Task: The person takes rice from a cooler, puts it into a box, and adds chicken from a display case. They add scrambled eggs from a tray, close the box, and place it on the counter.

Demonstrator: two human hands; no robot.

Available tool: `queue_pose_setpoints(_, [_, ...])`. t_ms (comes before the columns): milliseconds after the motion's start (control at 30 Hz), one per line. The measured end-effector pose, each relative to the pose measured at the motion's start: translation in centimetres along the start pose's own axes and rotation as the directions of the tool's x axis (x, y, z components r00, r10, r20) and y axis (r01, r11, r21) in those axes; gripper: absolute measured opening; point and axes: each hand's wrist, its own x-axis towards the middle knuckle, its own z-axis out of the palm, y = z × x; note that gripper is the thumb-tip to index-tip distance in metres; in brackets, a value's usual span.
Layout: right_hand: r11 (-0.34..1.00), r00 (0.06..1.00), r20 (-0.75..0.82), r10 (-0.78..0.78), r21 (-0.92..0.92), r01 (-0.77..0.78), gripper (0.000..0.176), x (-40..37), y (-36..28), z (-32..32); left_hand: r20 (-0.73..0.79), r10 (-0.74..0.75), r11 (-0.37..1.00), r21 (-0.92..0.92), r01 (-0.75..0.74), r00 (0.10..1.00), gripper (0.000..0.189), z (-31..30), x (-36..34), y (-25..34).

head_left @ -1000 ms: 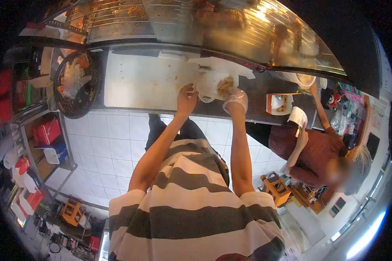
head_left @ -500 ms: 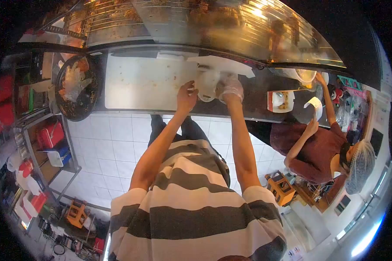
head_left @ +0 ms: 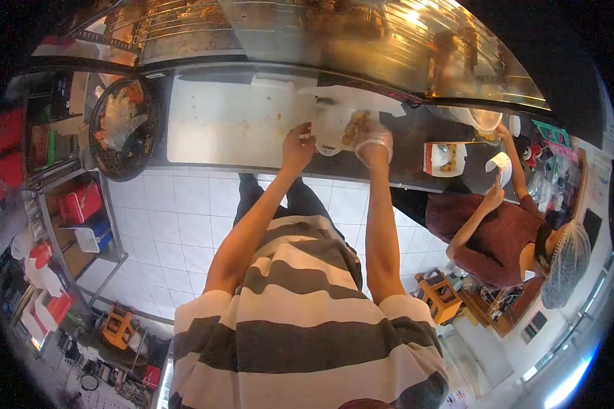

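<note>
A white open container or sheet (head_left: 382, 103) lies on the counter, with browned food pieces (head_left: 354, 127) on it. My right hand (head_left: 375, 142), in a clear plastic glove, is against the right side of these pieces. Its fingertips are blurred and partly hidden. Under the white container shows a white rounded device (head_left: 329, 148), perhaps a scale. My left hand (head_left: 297, 148) is bare and close to its left side, over the right end of a white cutting board (head_left: 225, 123). Its fingers are loosely bent, with a gap between thumb and fingers and nothing visible in them.
Left of the board is a round dark pan (head_left: 124, 163) with a plastic bag inside. A red-and-white box of food (head_left: 446, 159) sits to the right. Farther right, a co-worker (head_left: 488, 238) holds a white paper container (head_left: 501, 167). A lit glass case (head_left: 334, 41) runs behind the counter.
My right hand has shifted right, uncovering the browned food pieces. My left hand has barely moved. The co-worker still holds the paper container.
</note>
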Motion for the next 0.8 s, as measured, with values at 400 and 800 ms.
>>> queue_pose_setpoints(400, [0.954,0.988,-0.140,0.058,0.299,-0.014,0.023,-2.6,2.9,-1.0,-0.023,0.016,0.996,0.089,-0.014,1.000,0.037,0.3,0.3,-1.7])
queue_pose_setpoints(800, [0.794,0.878,-0.464,0.114,0.573,0.200,0.027,-4.9,7.7,-2.6,-0.016,-0.065,0.998,0.018,0.065,0.998,0.039,-1.8,0.5,-0.6])
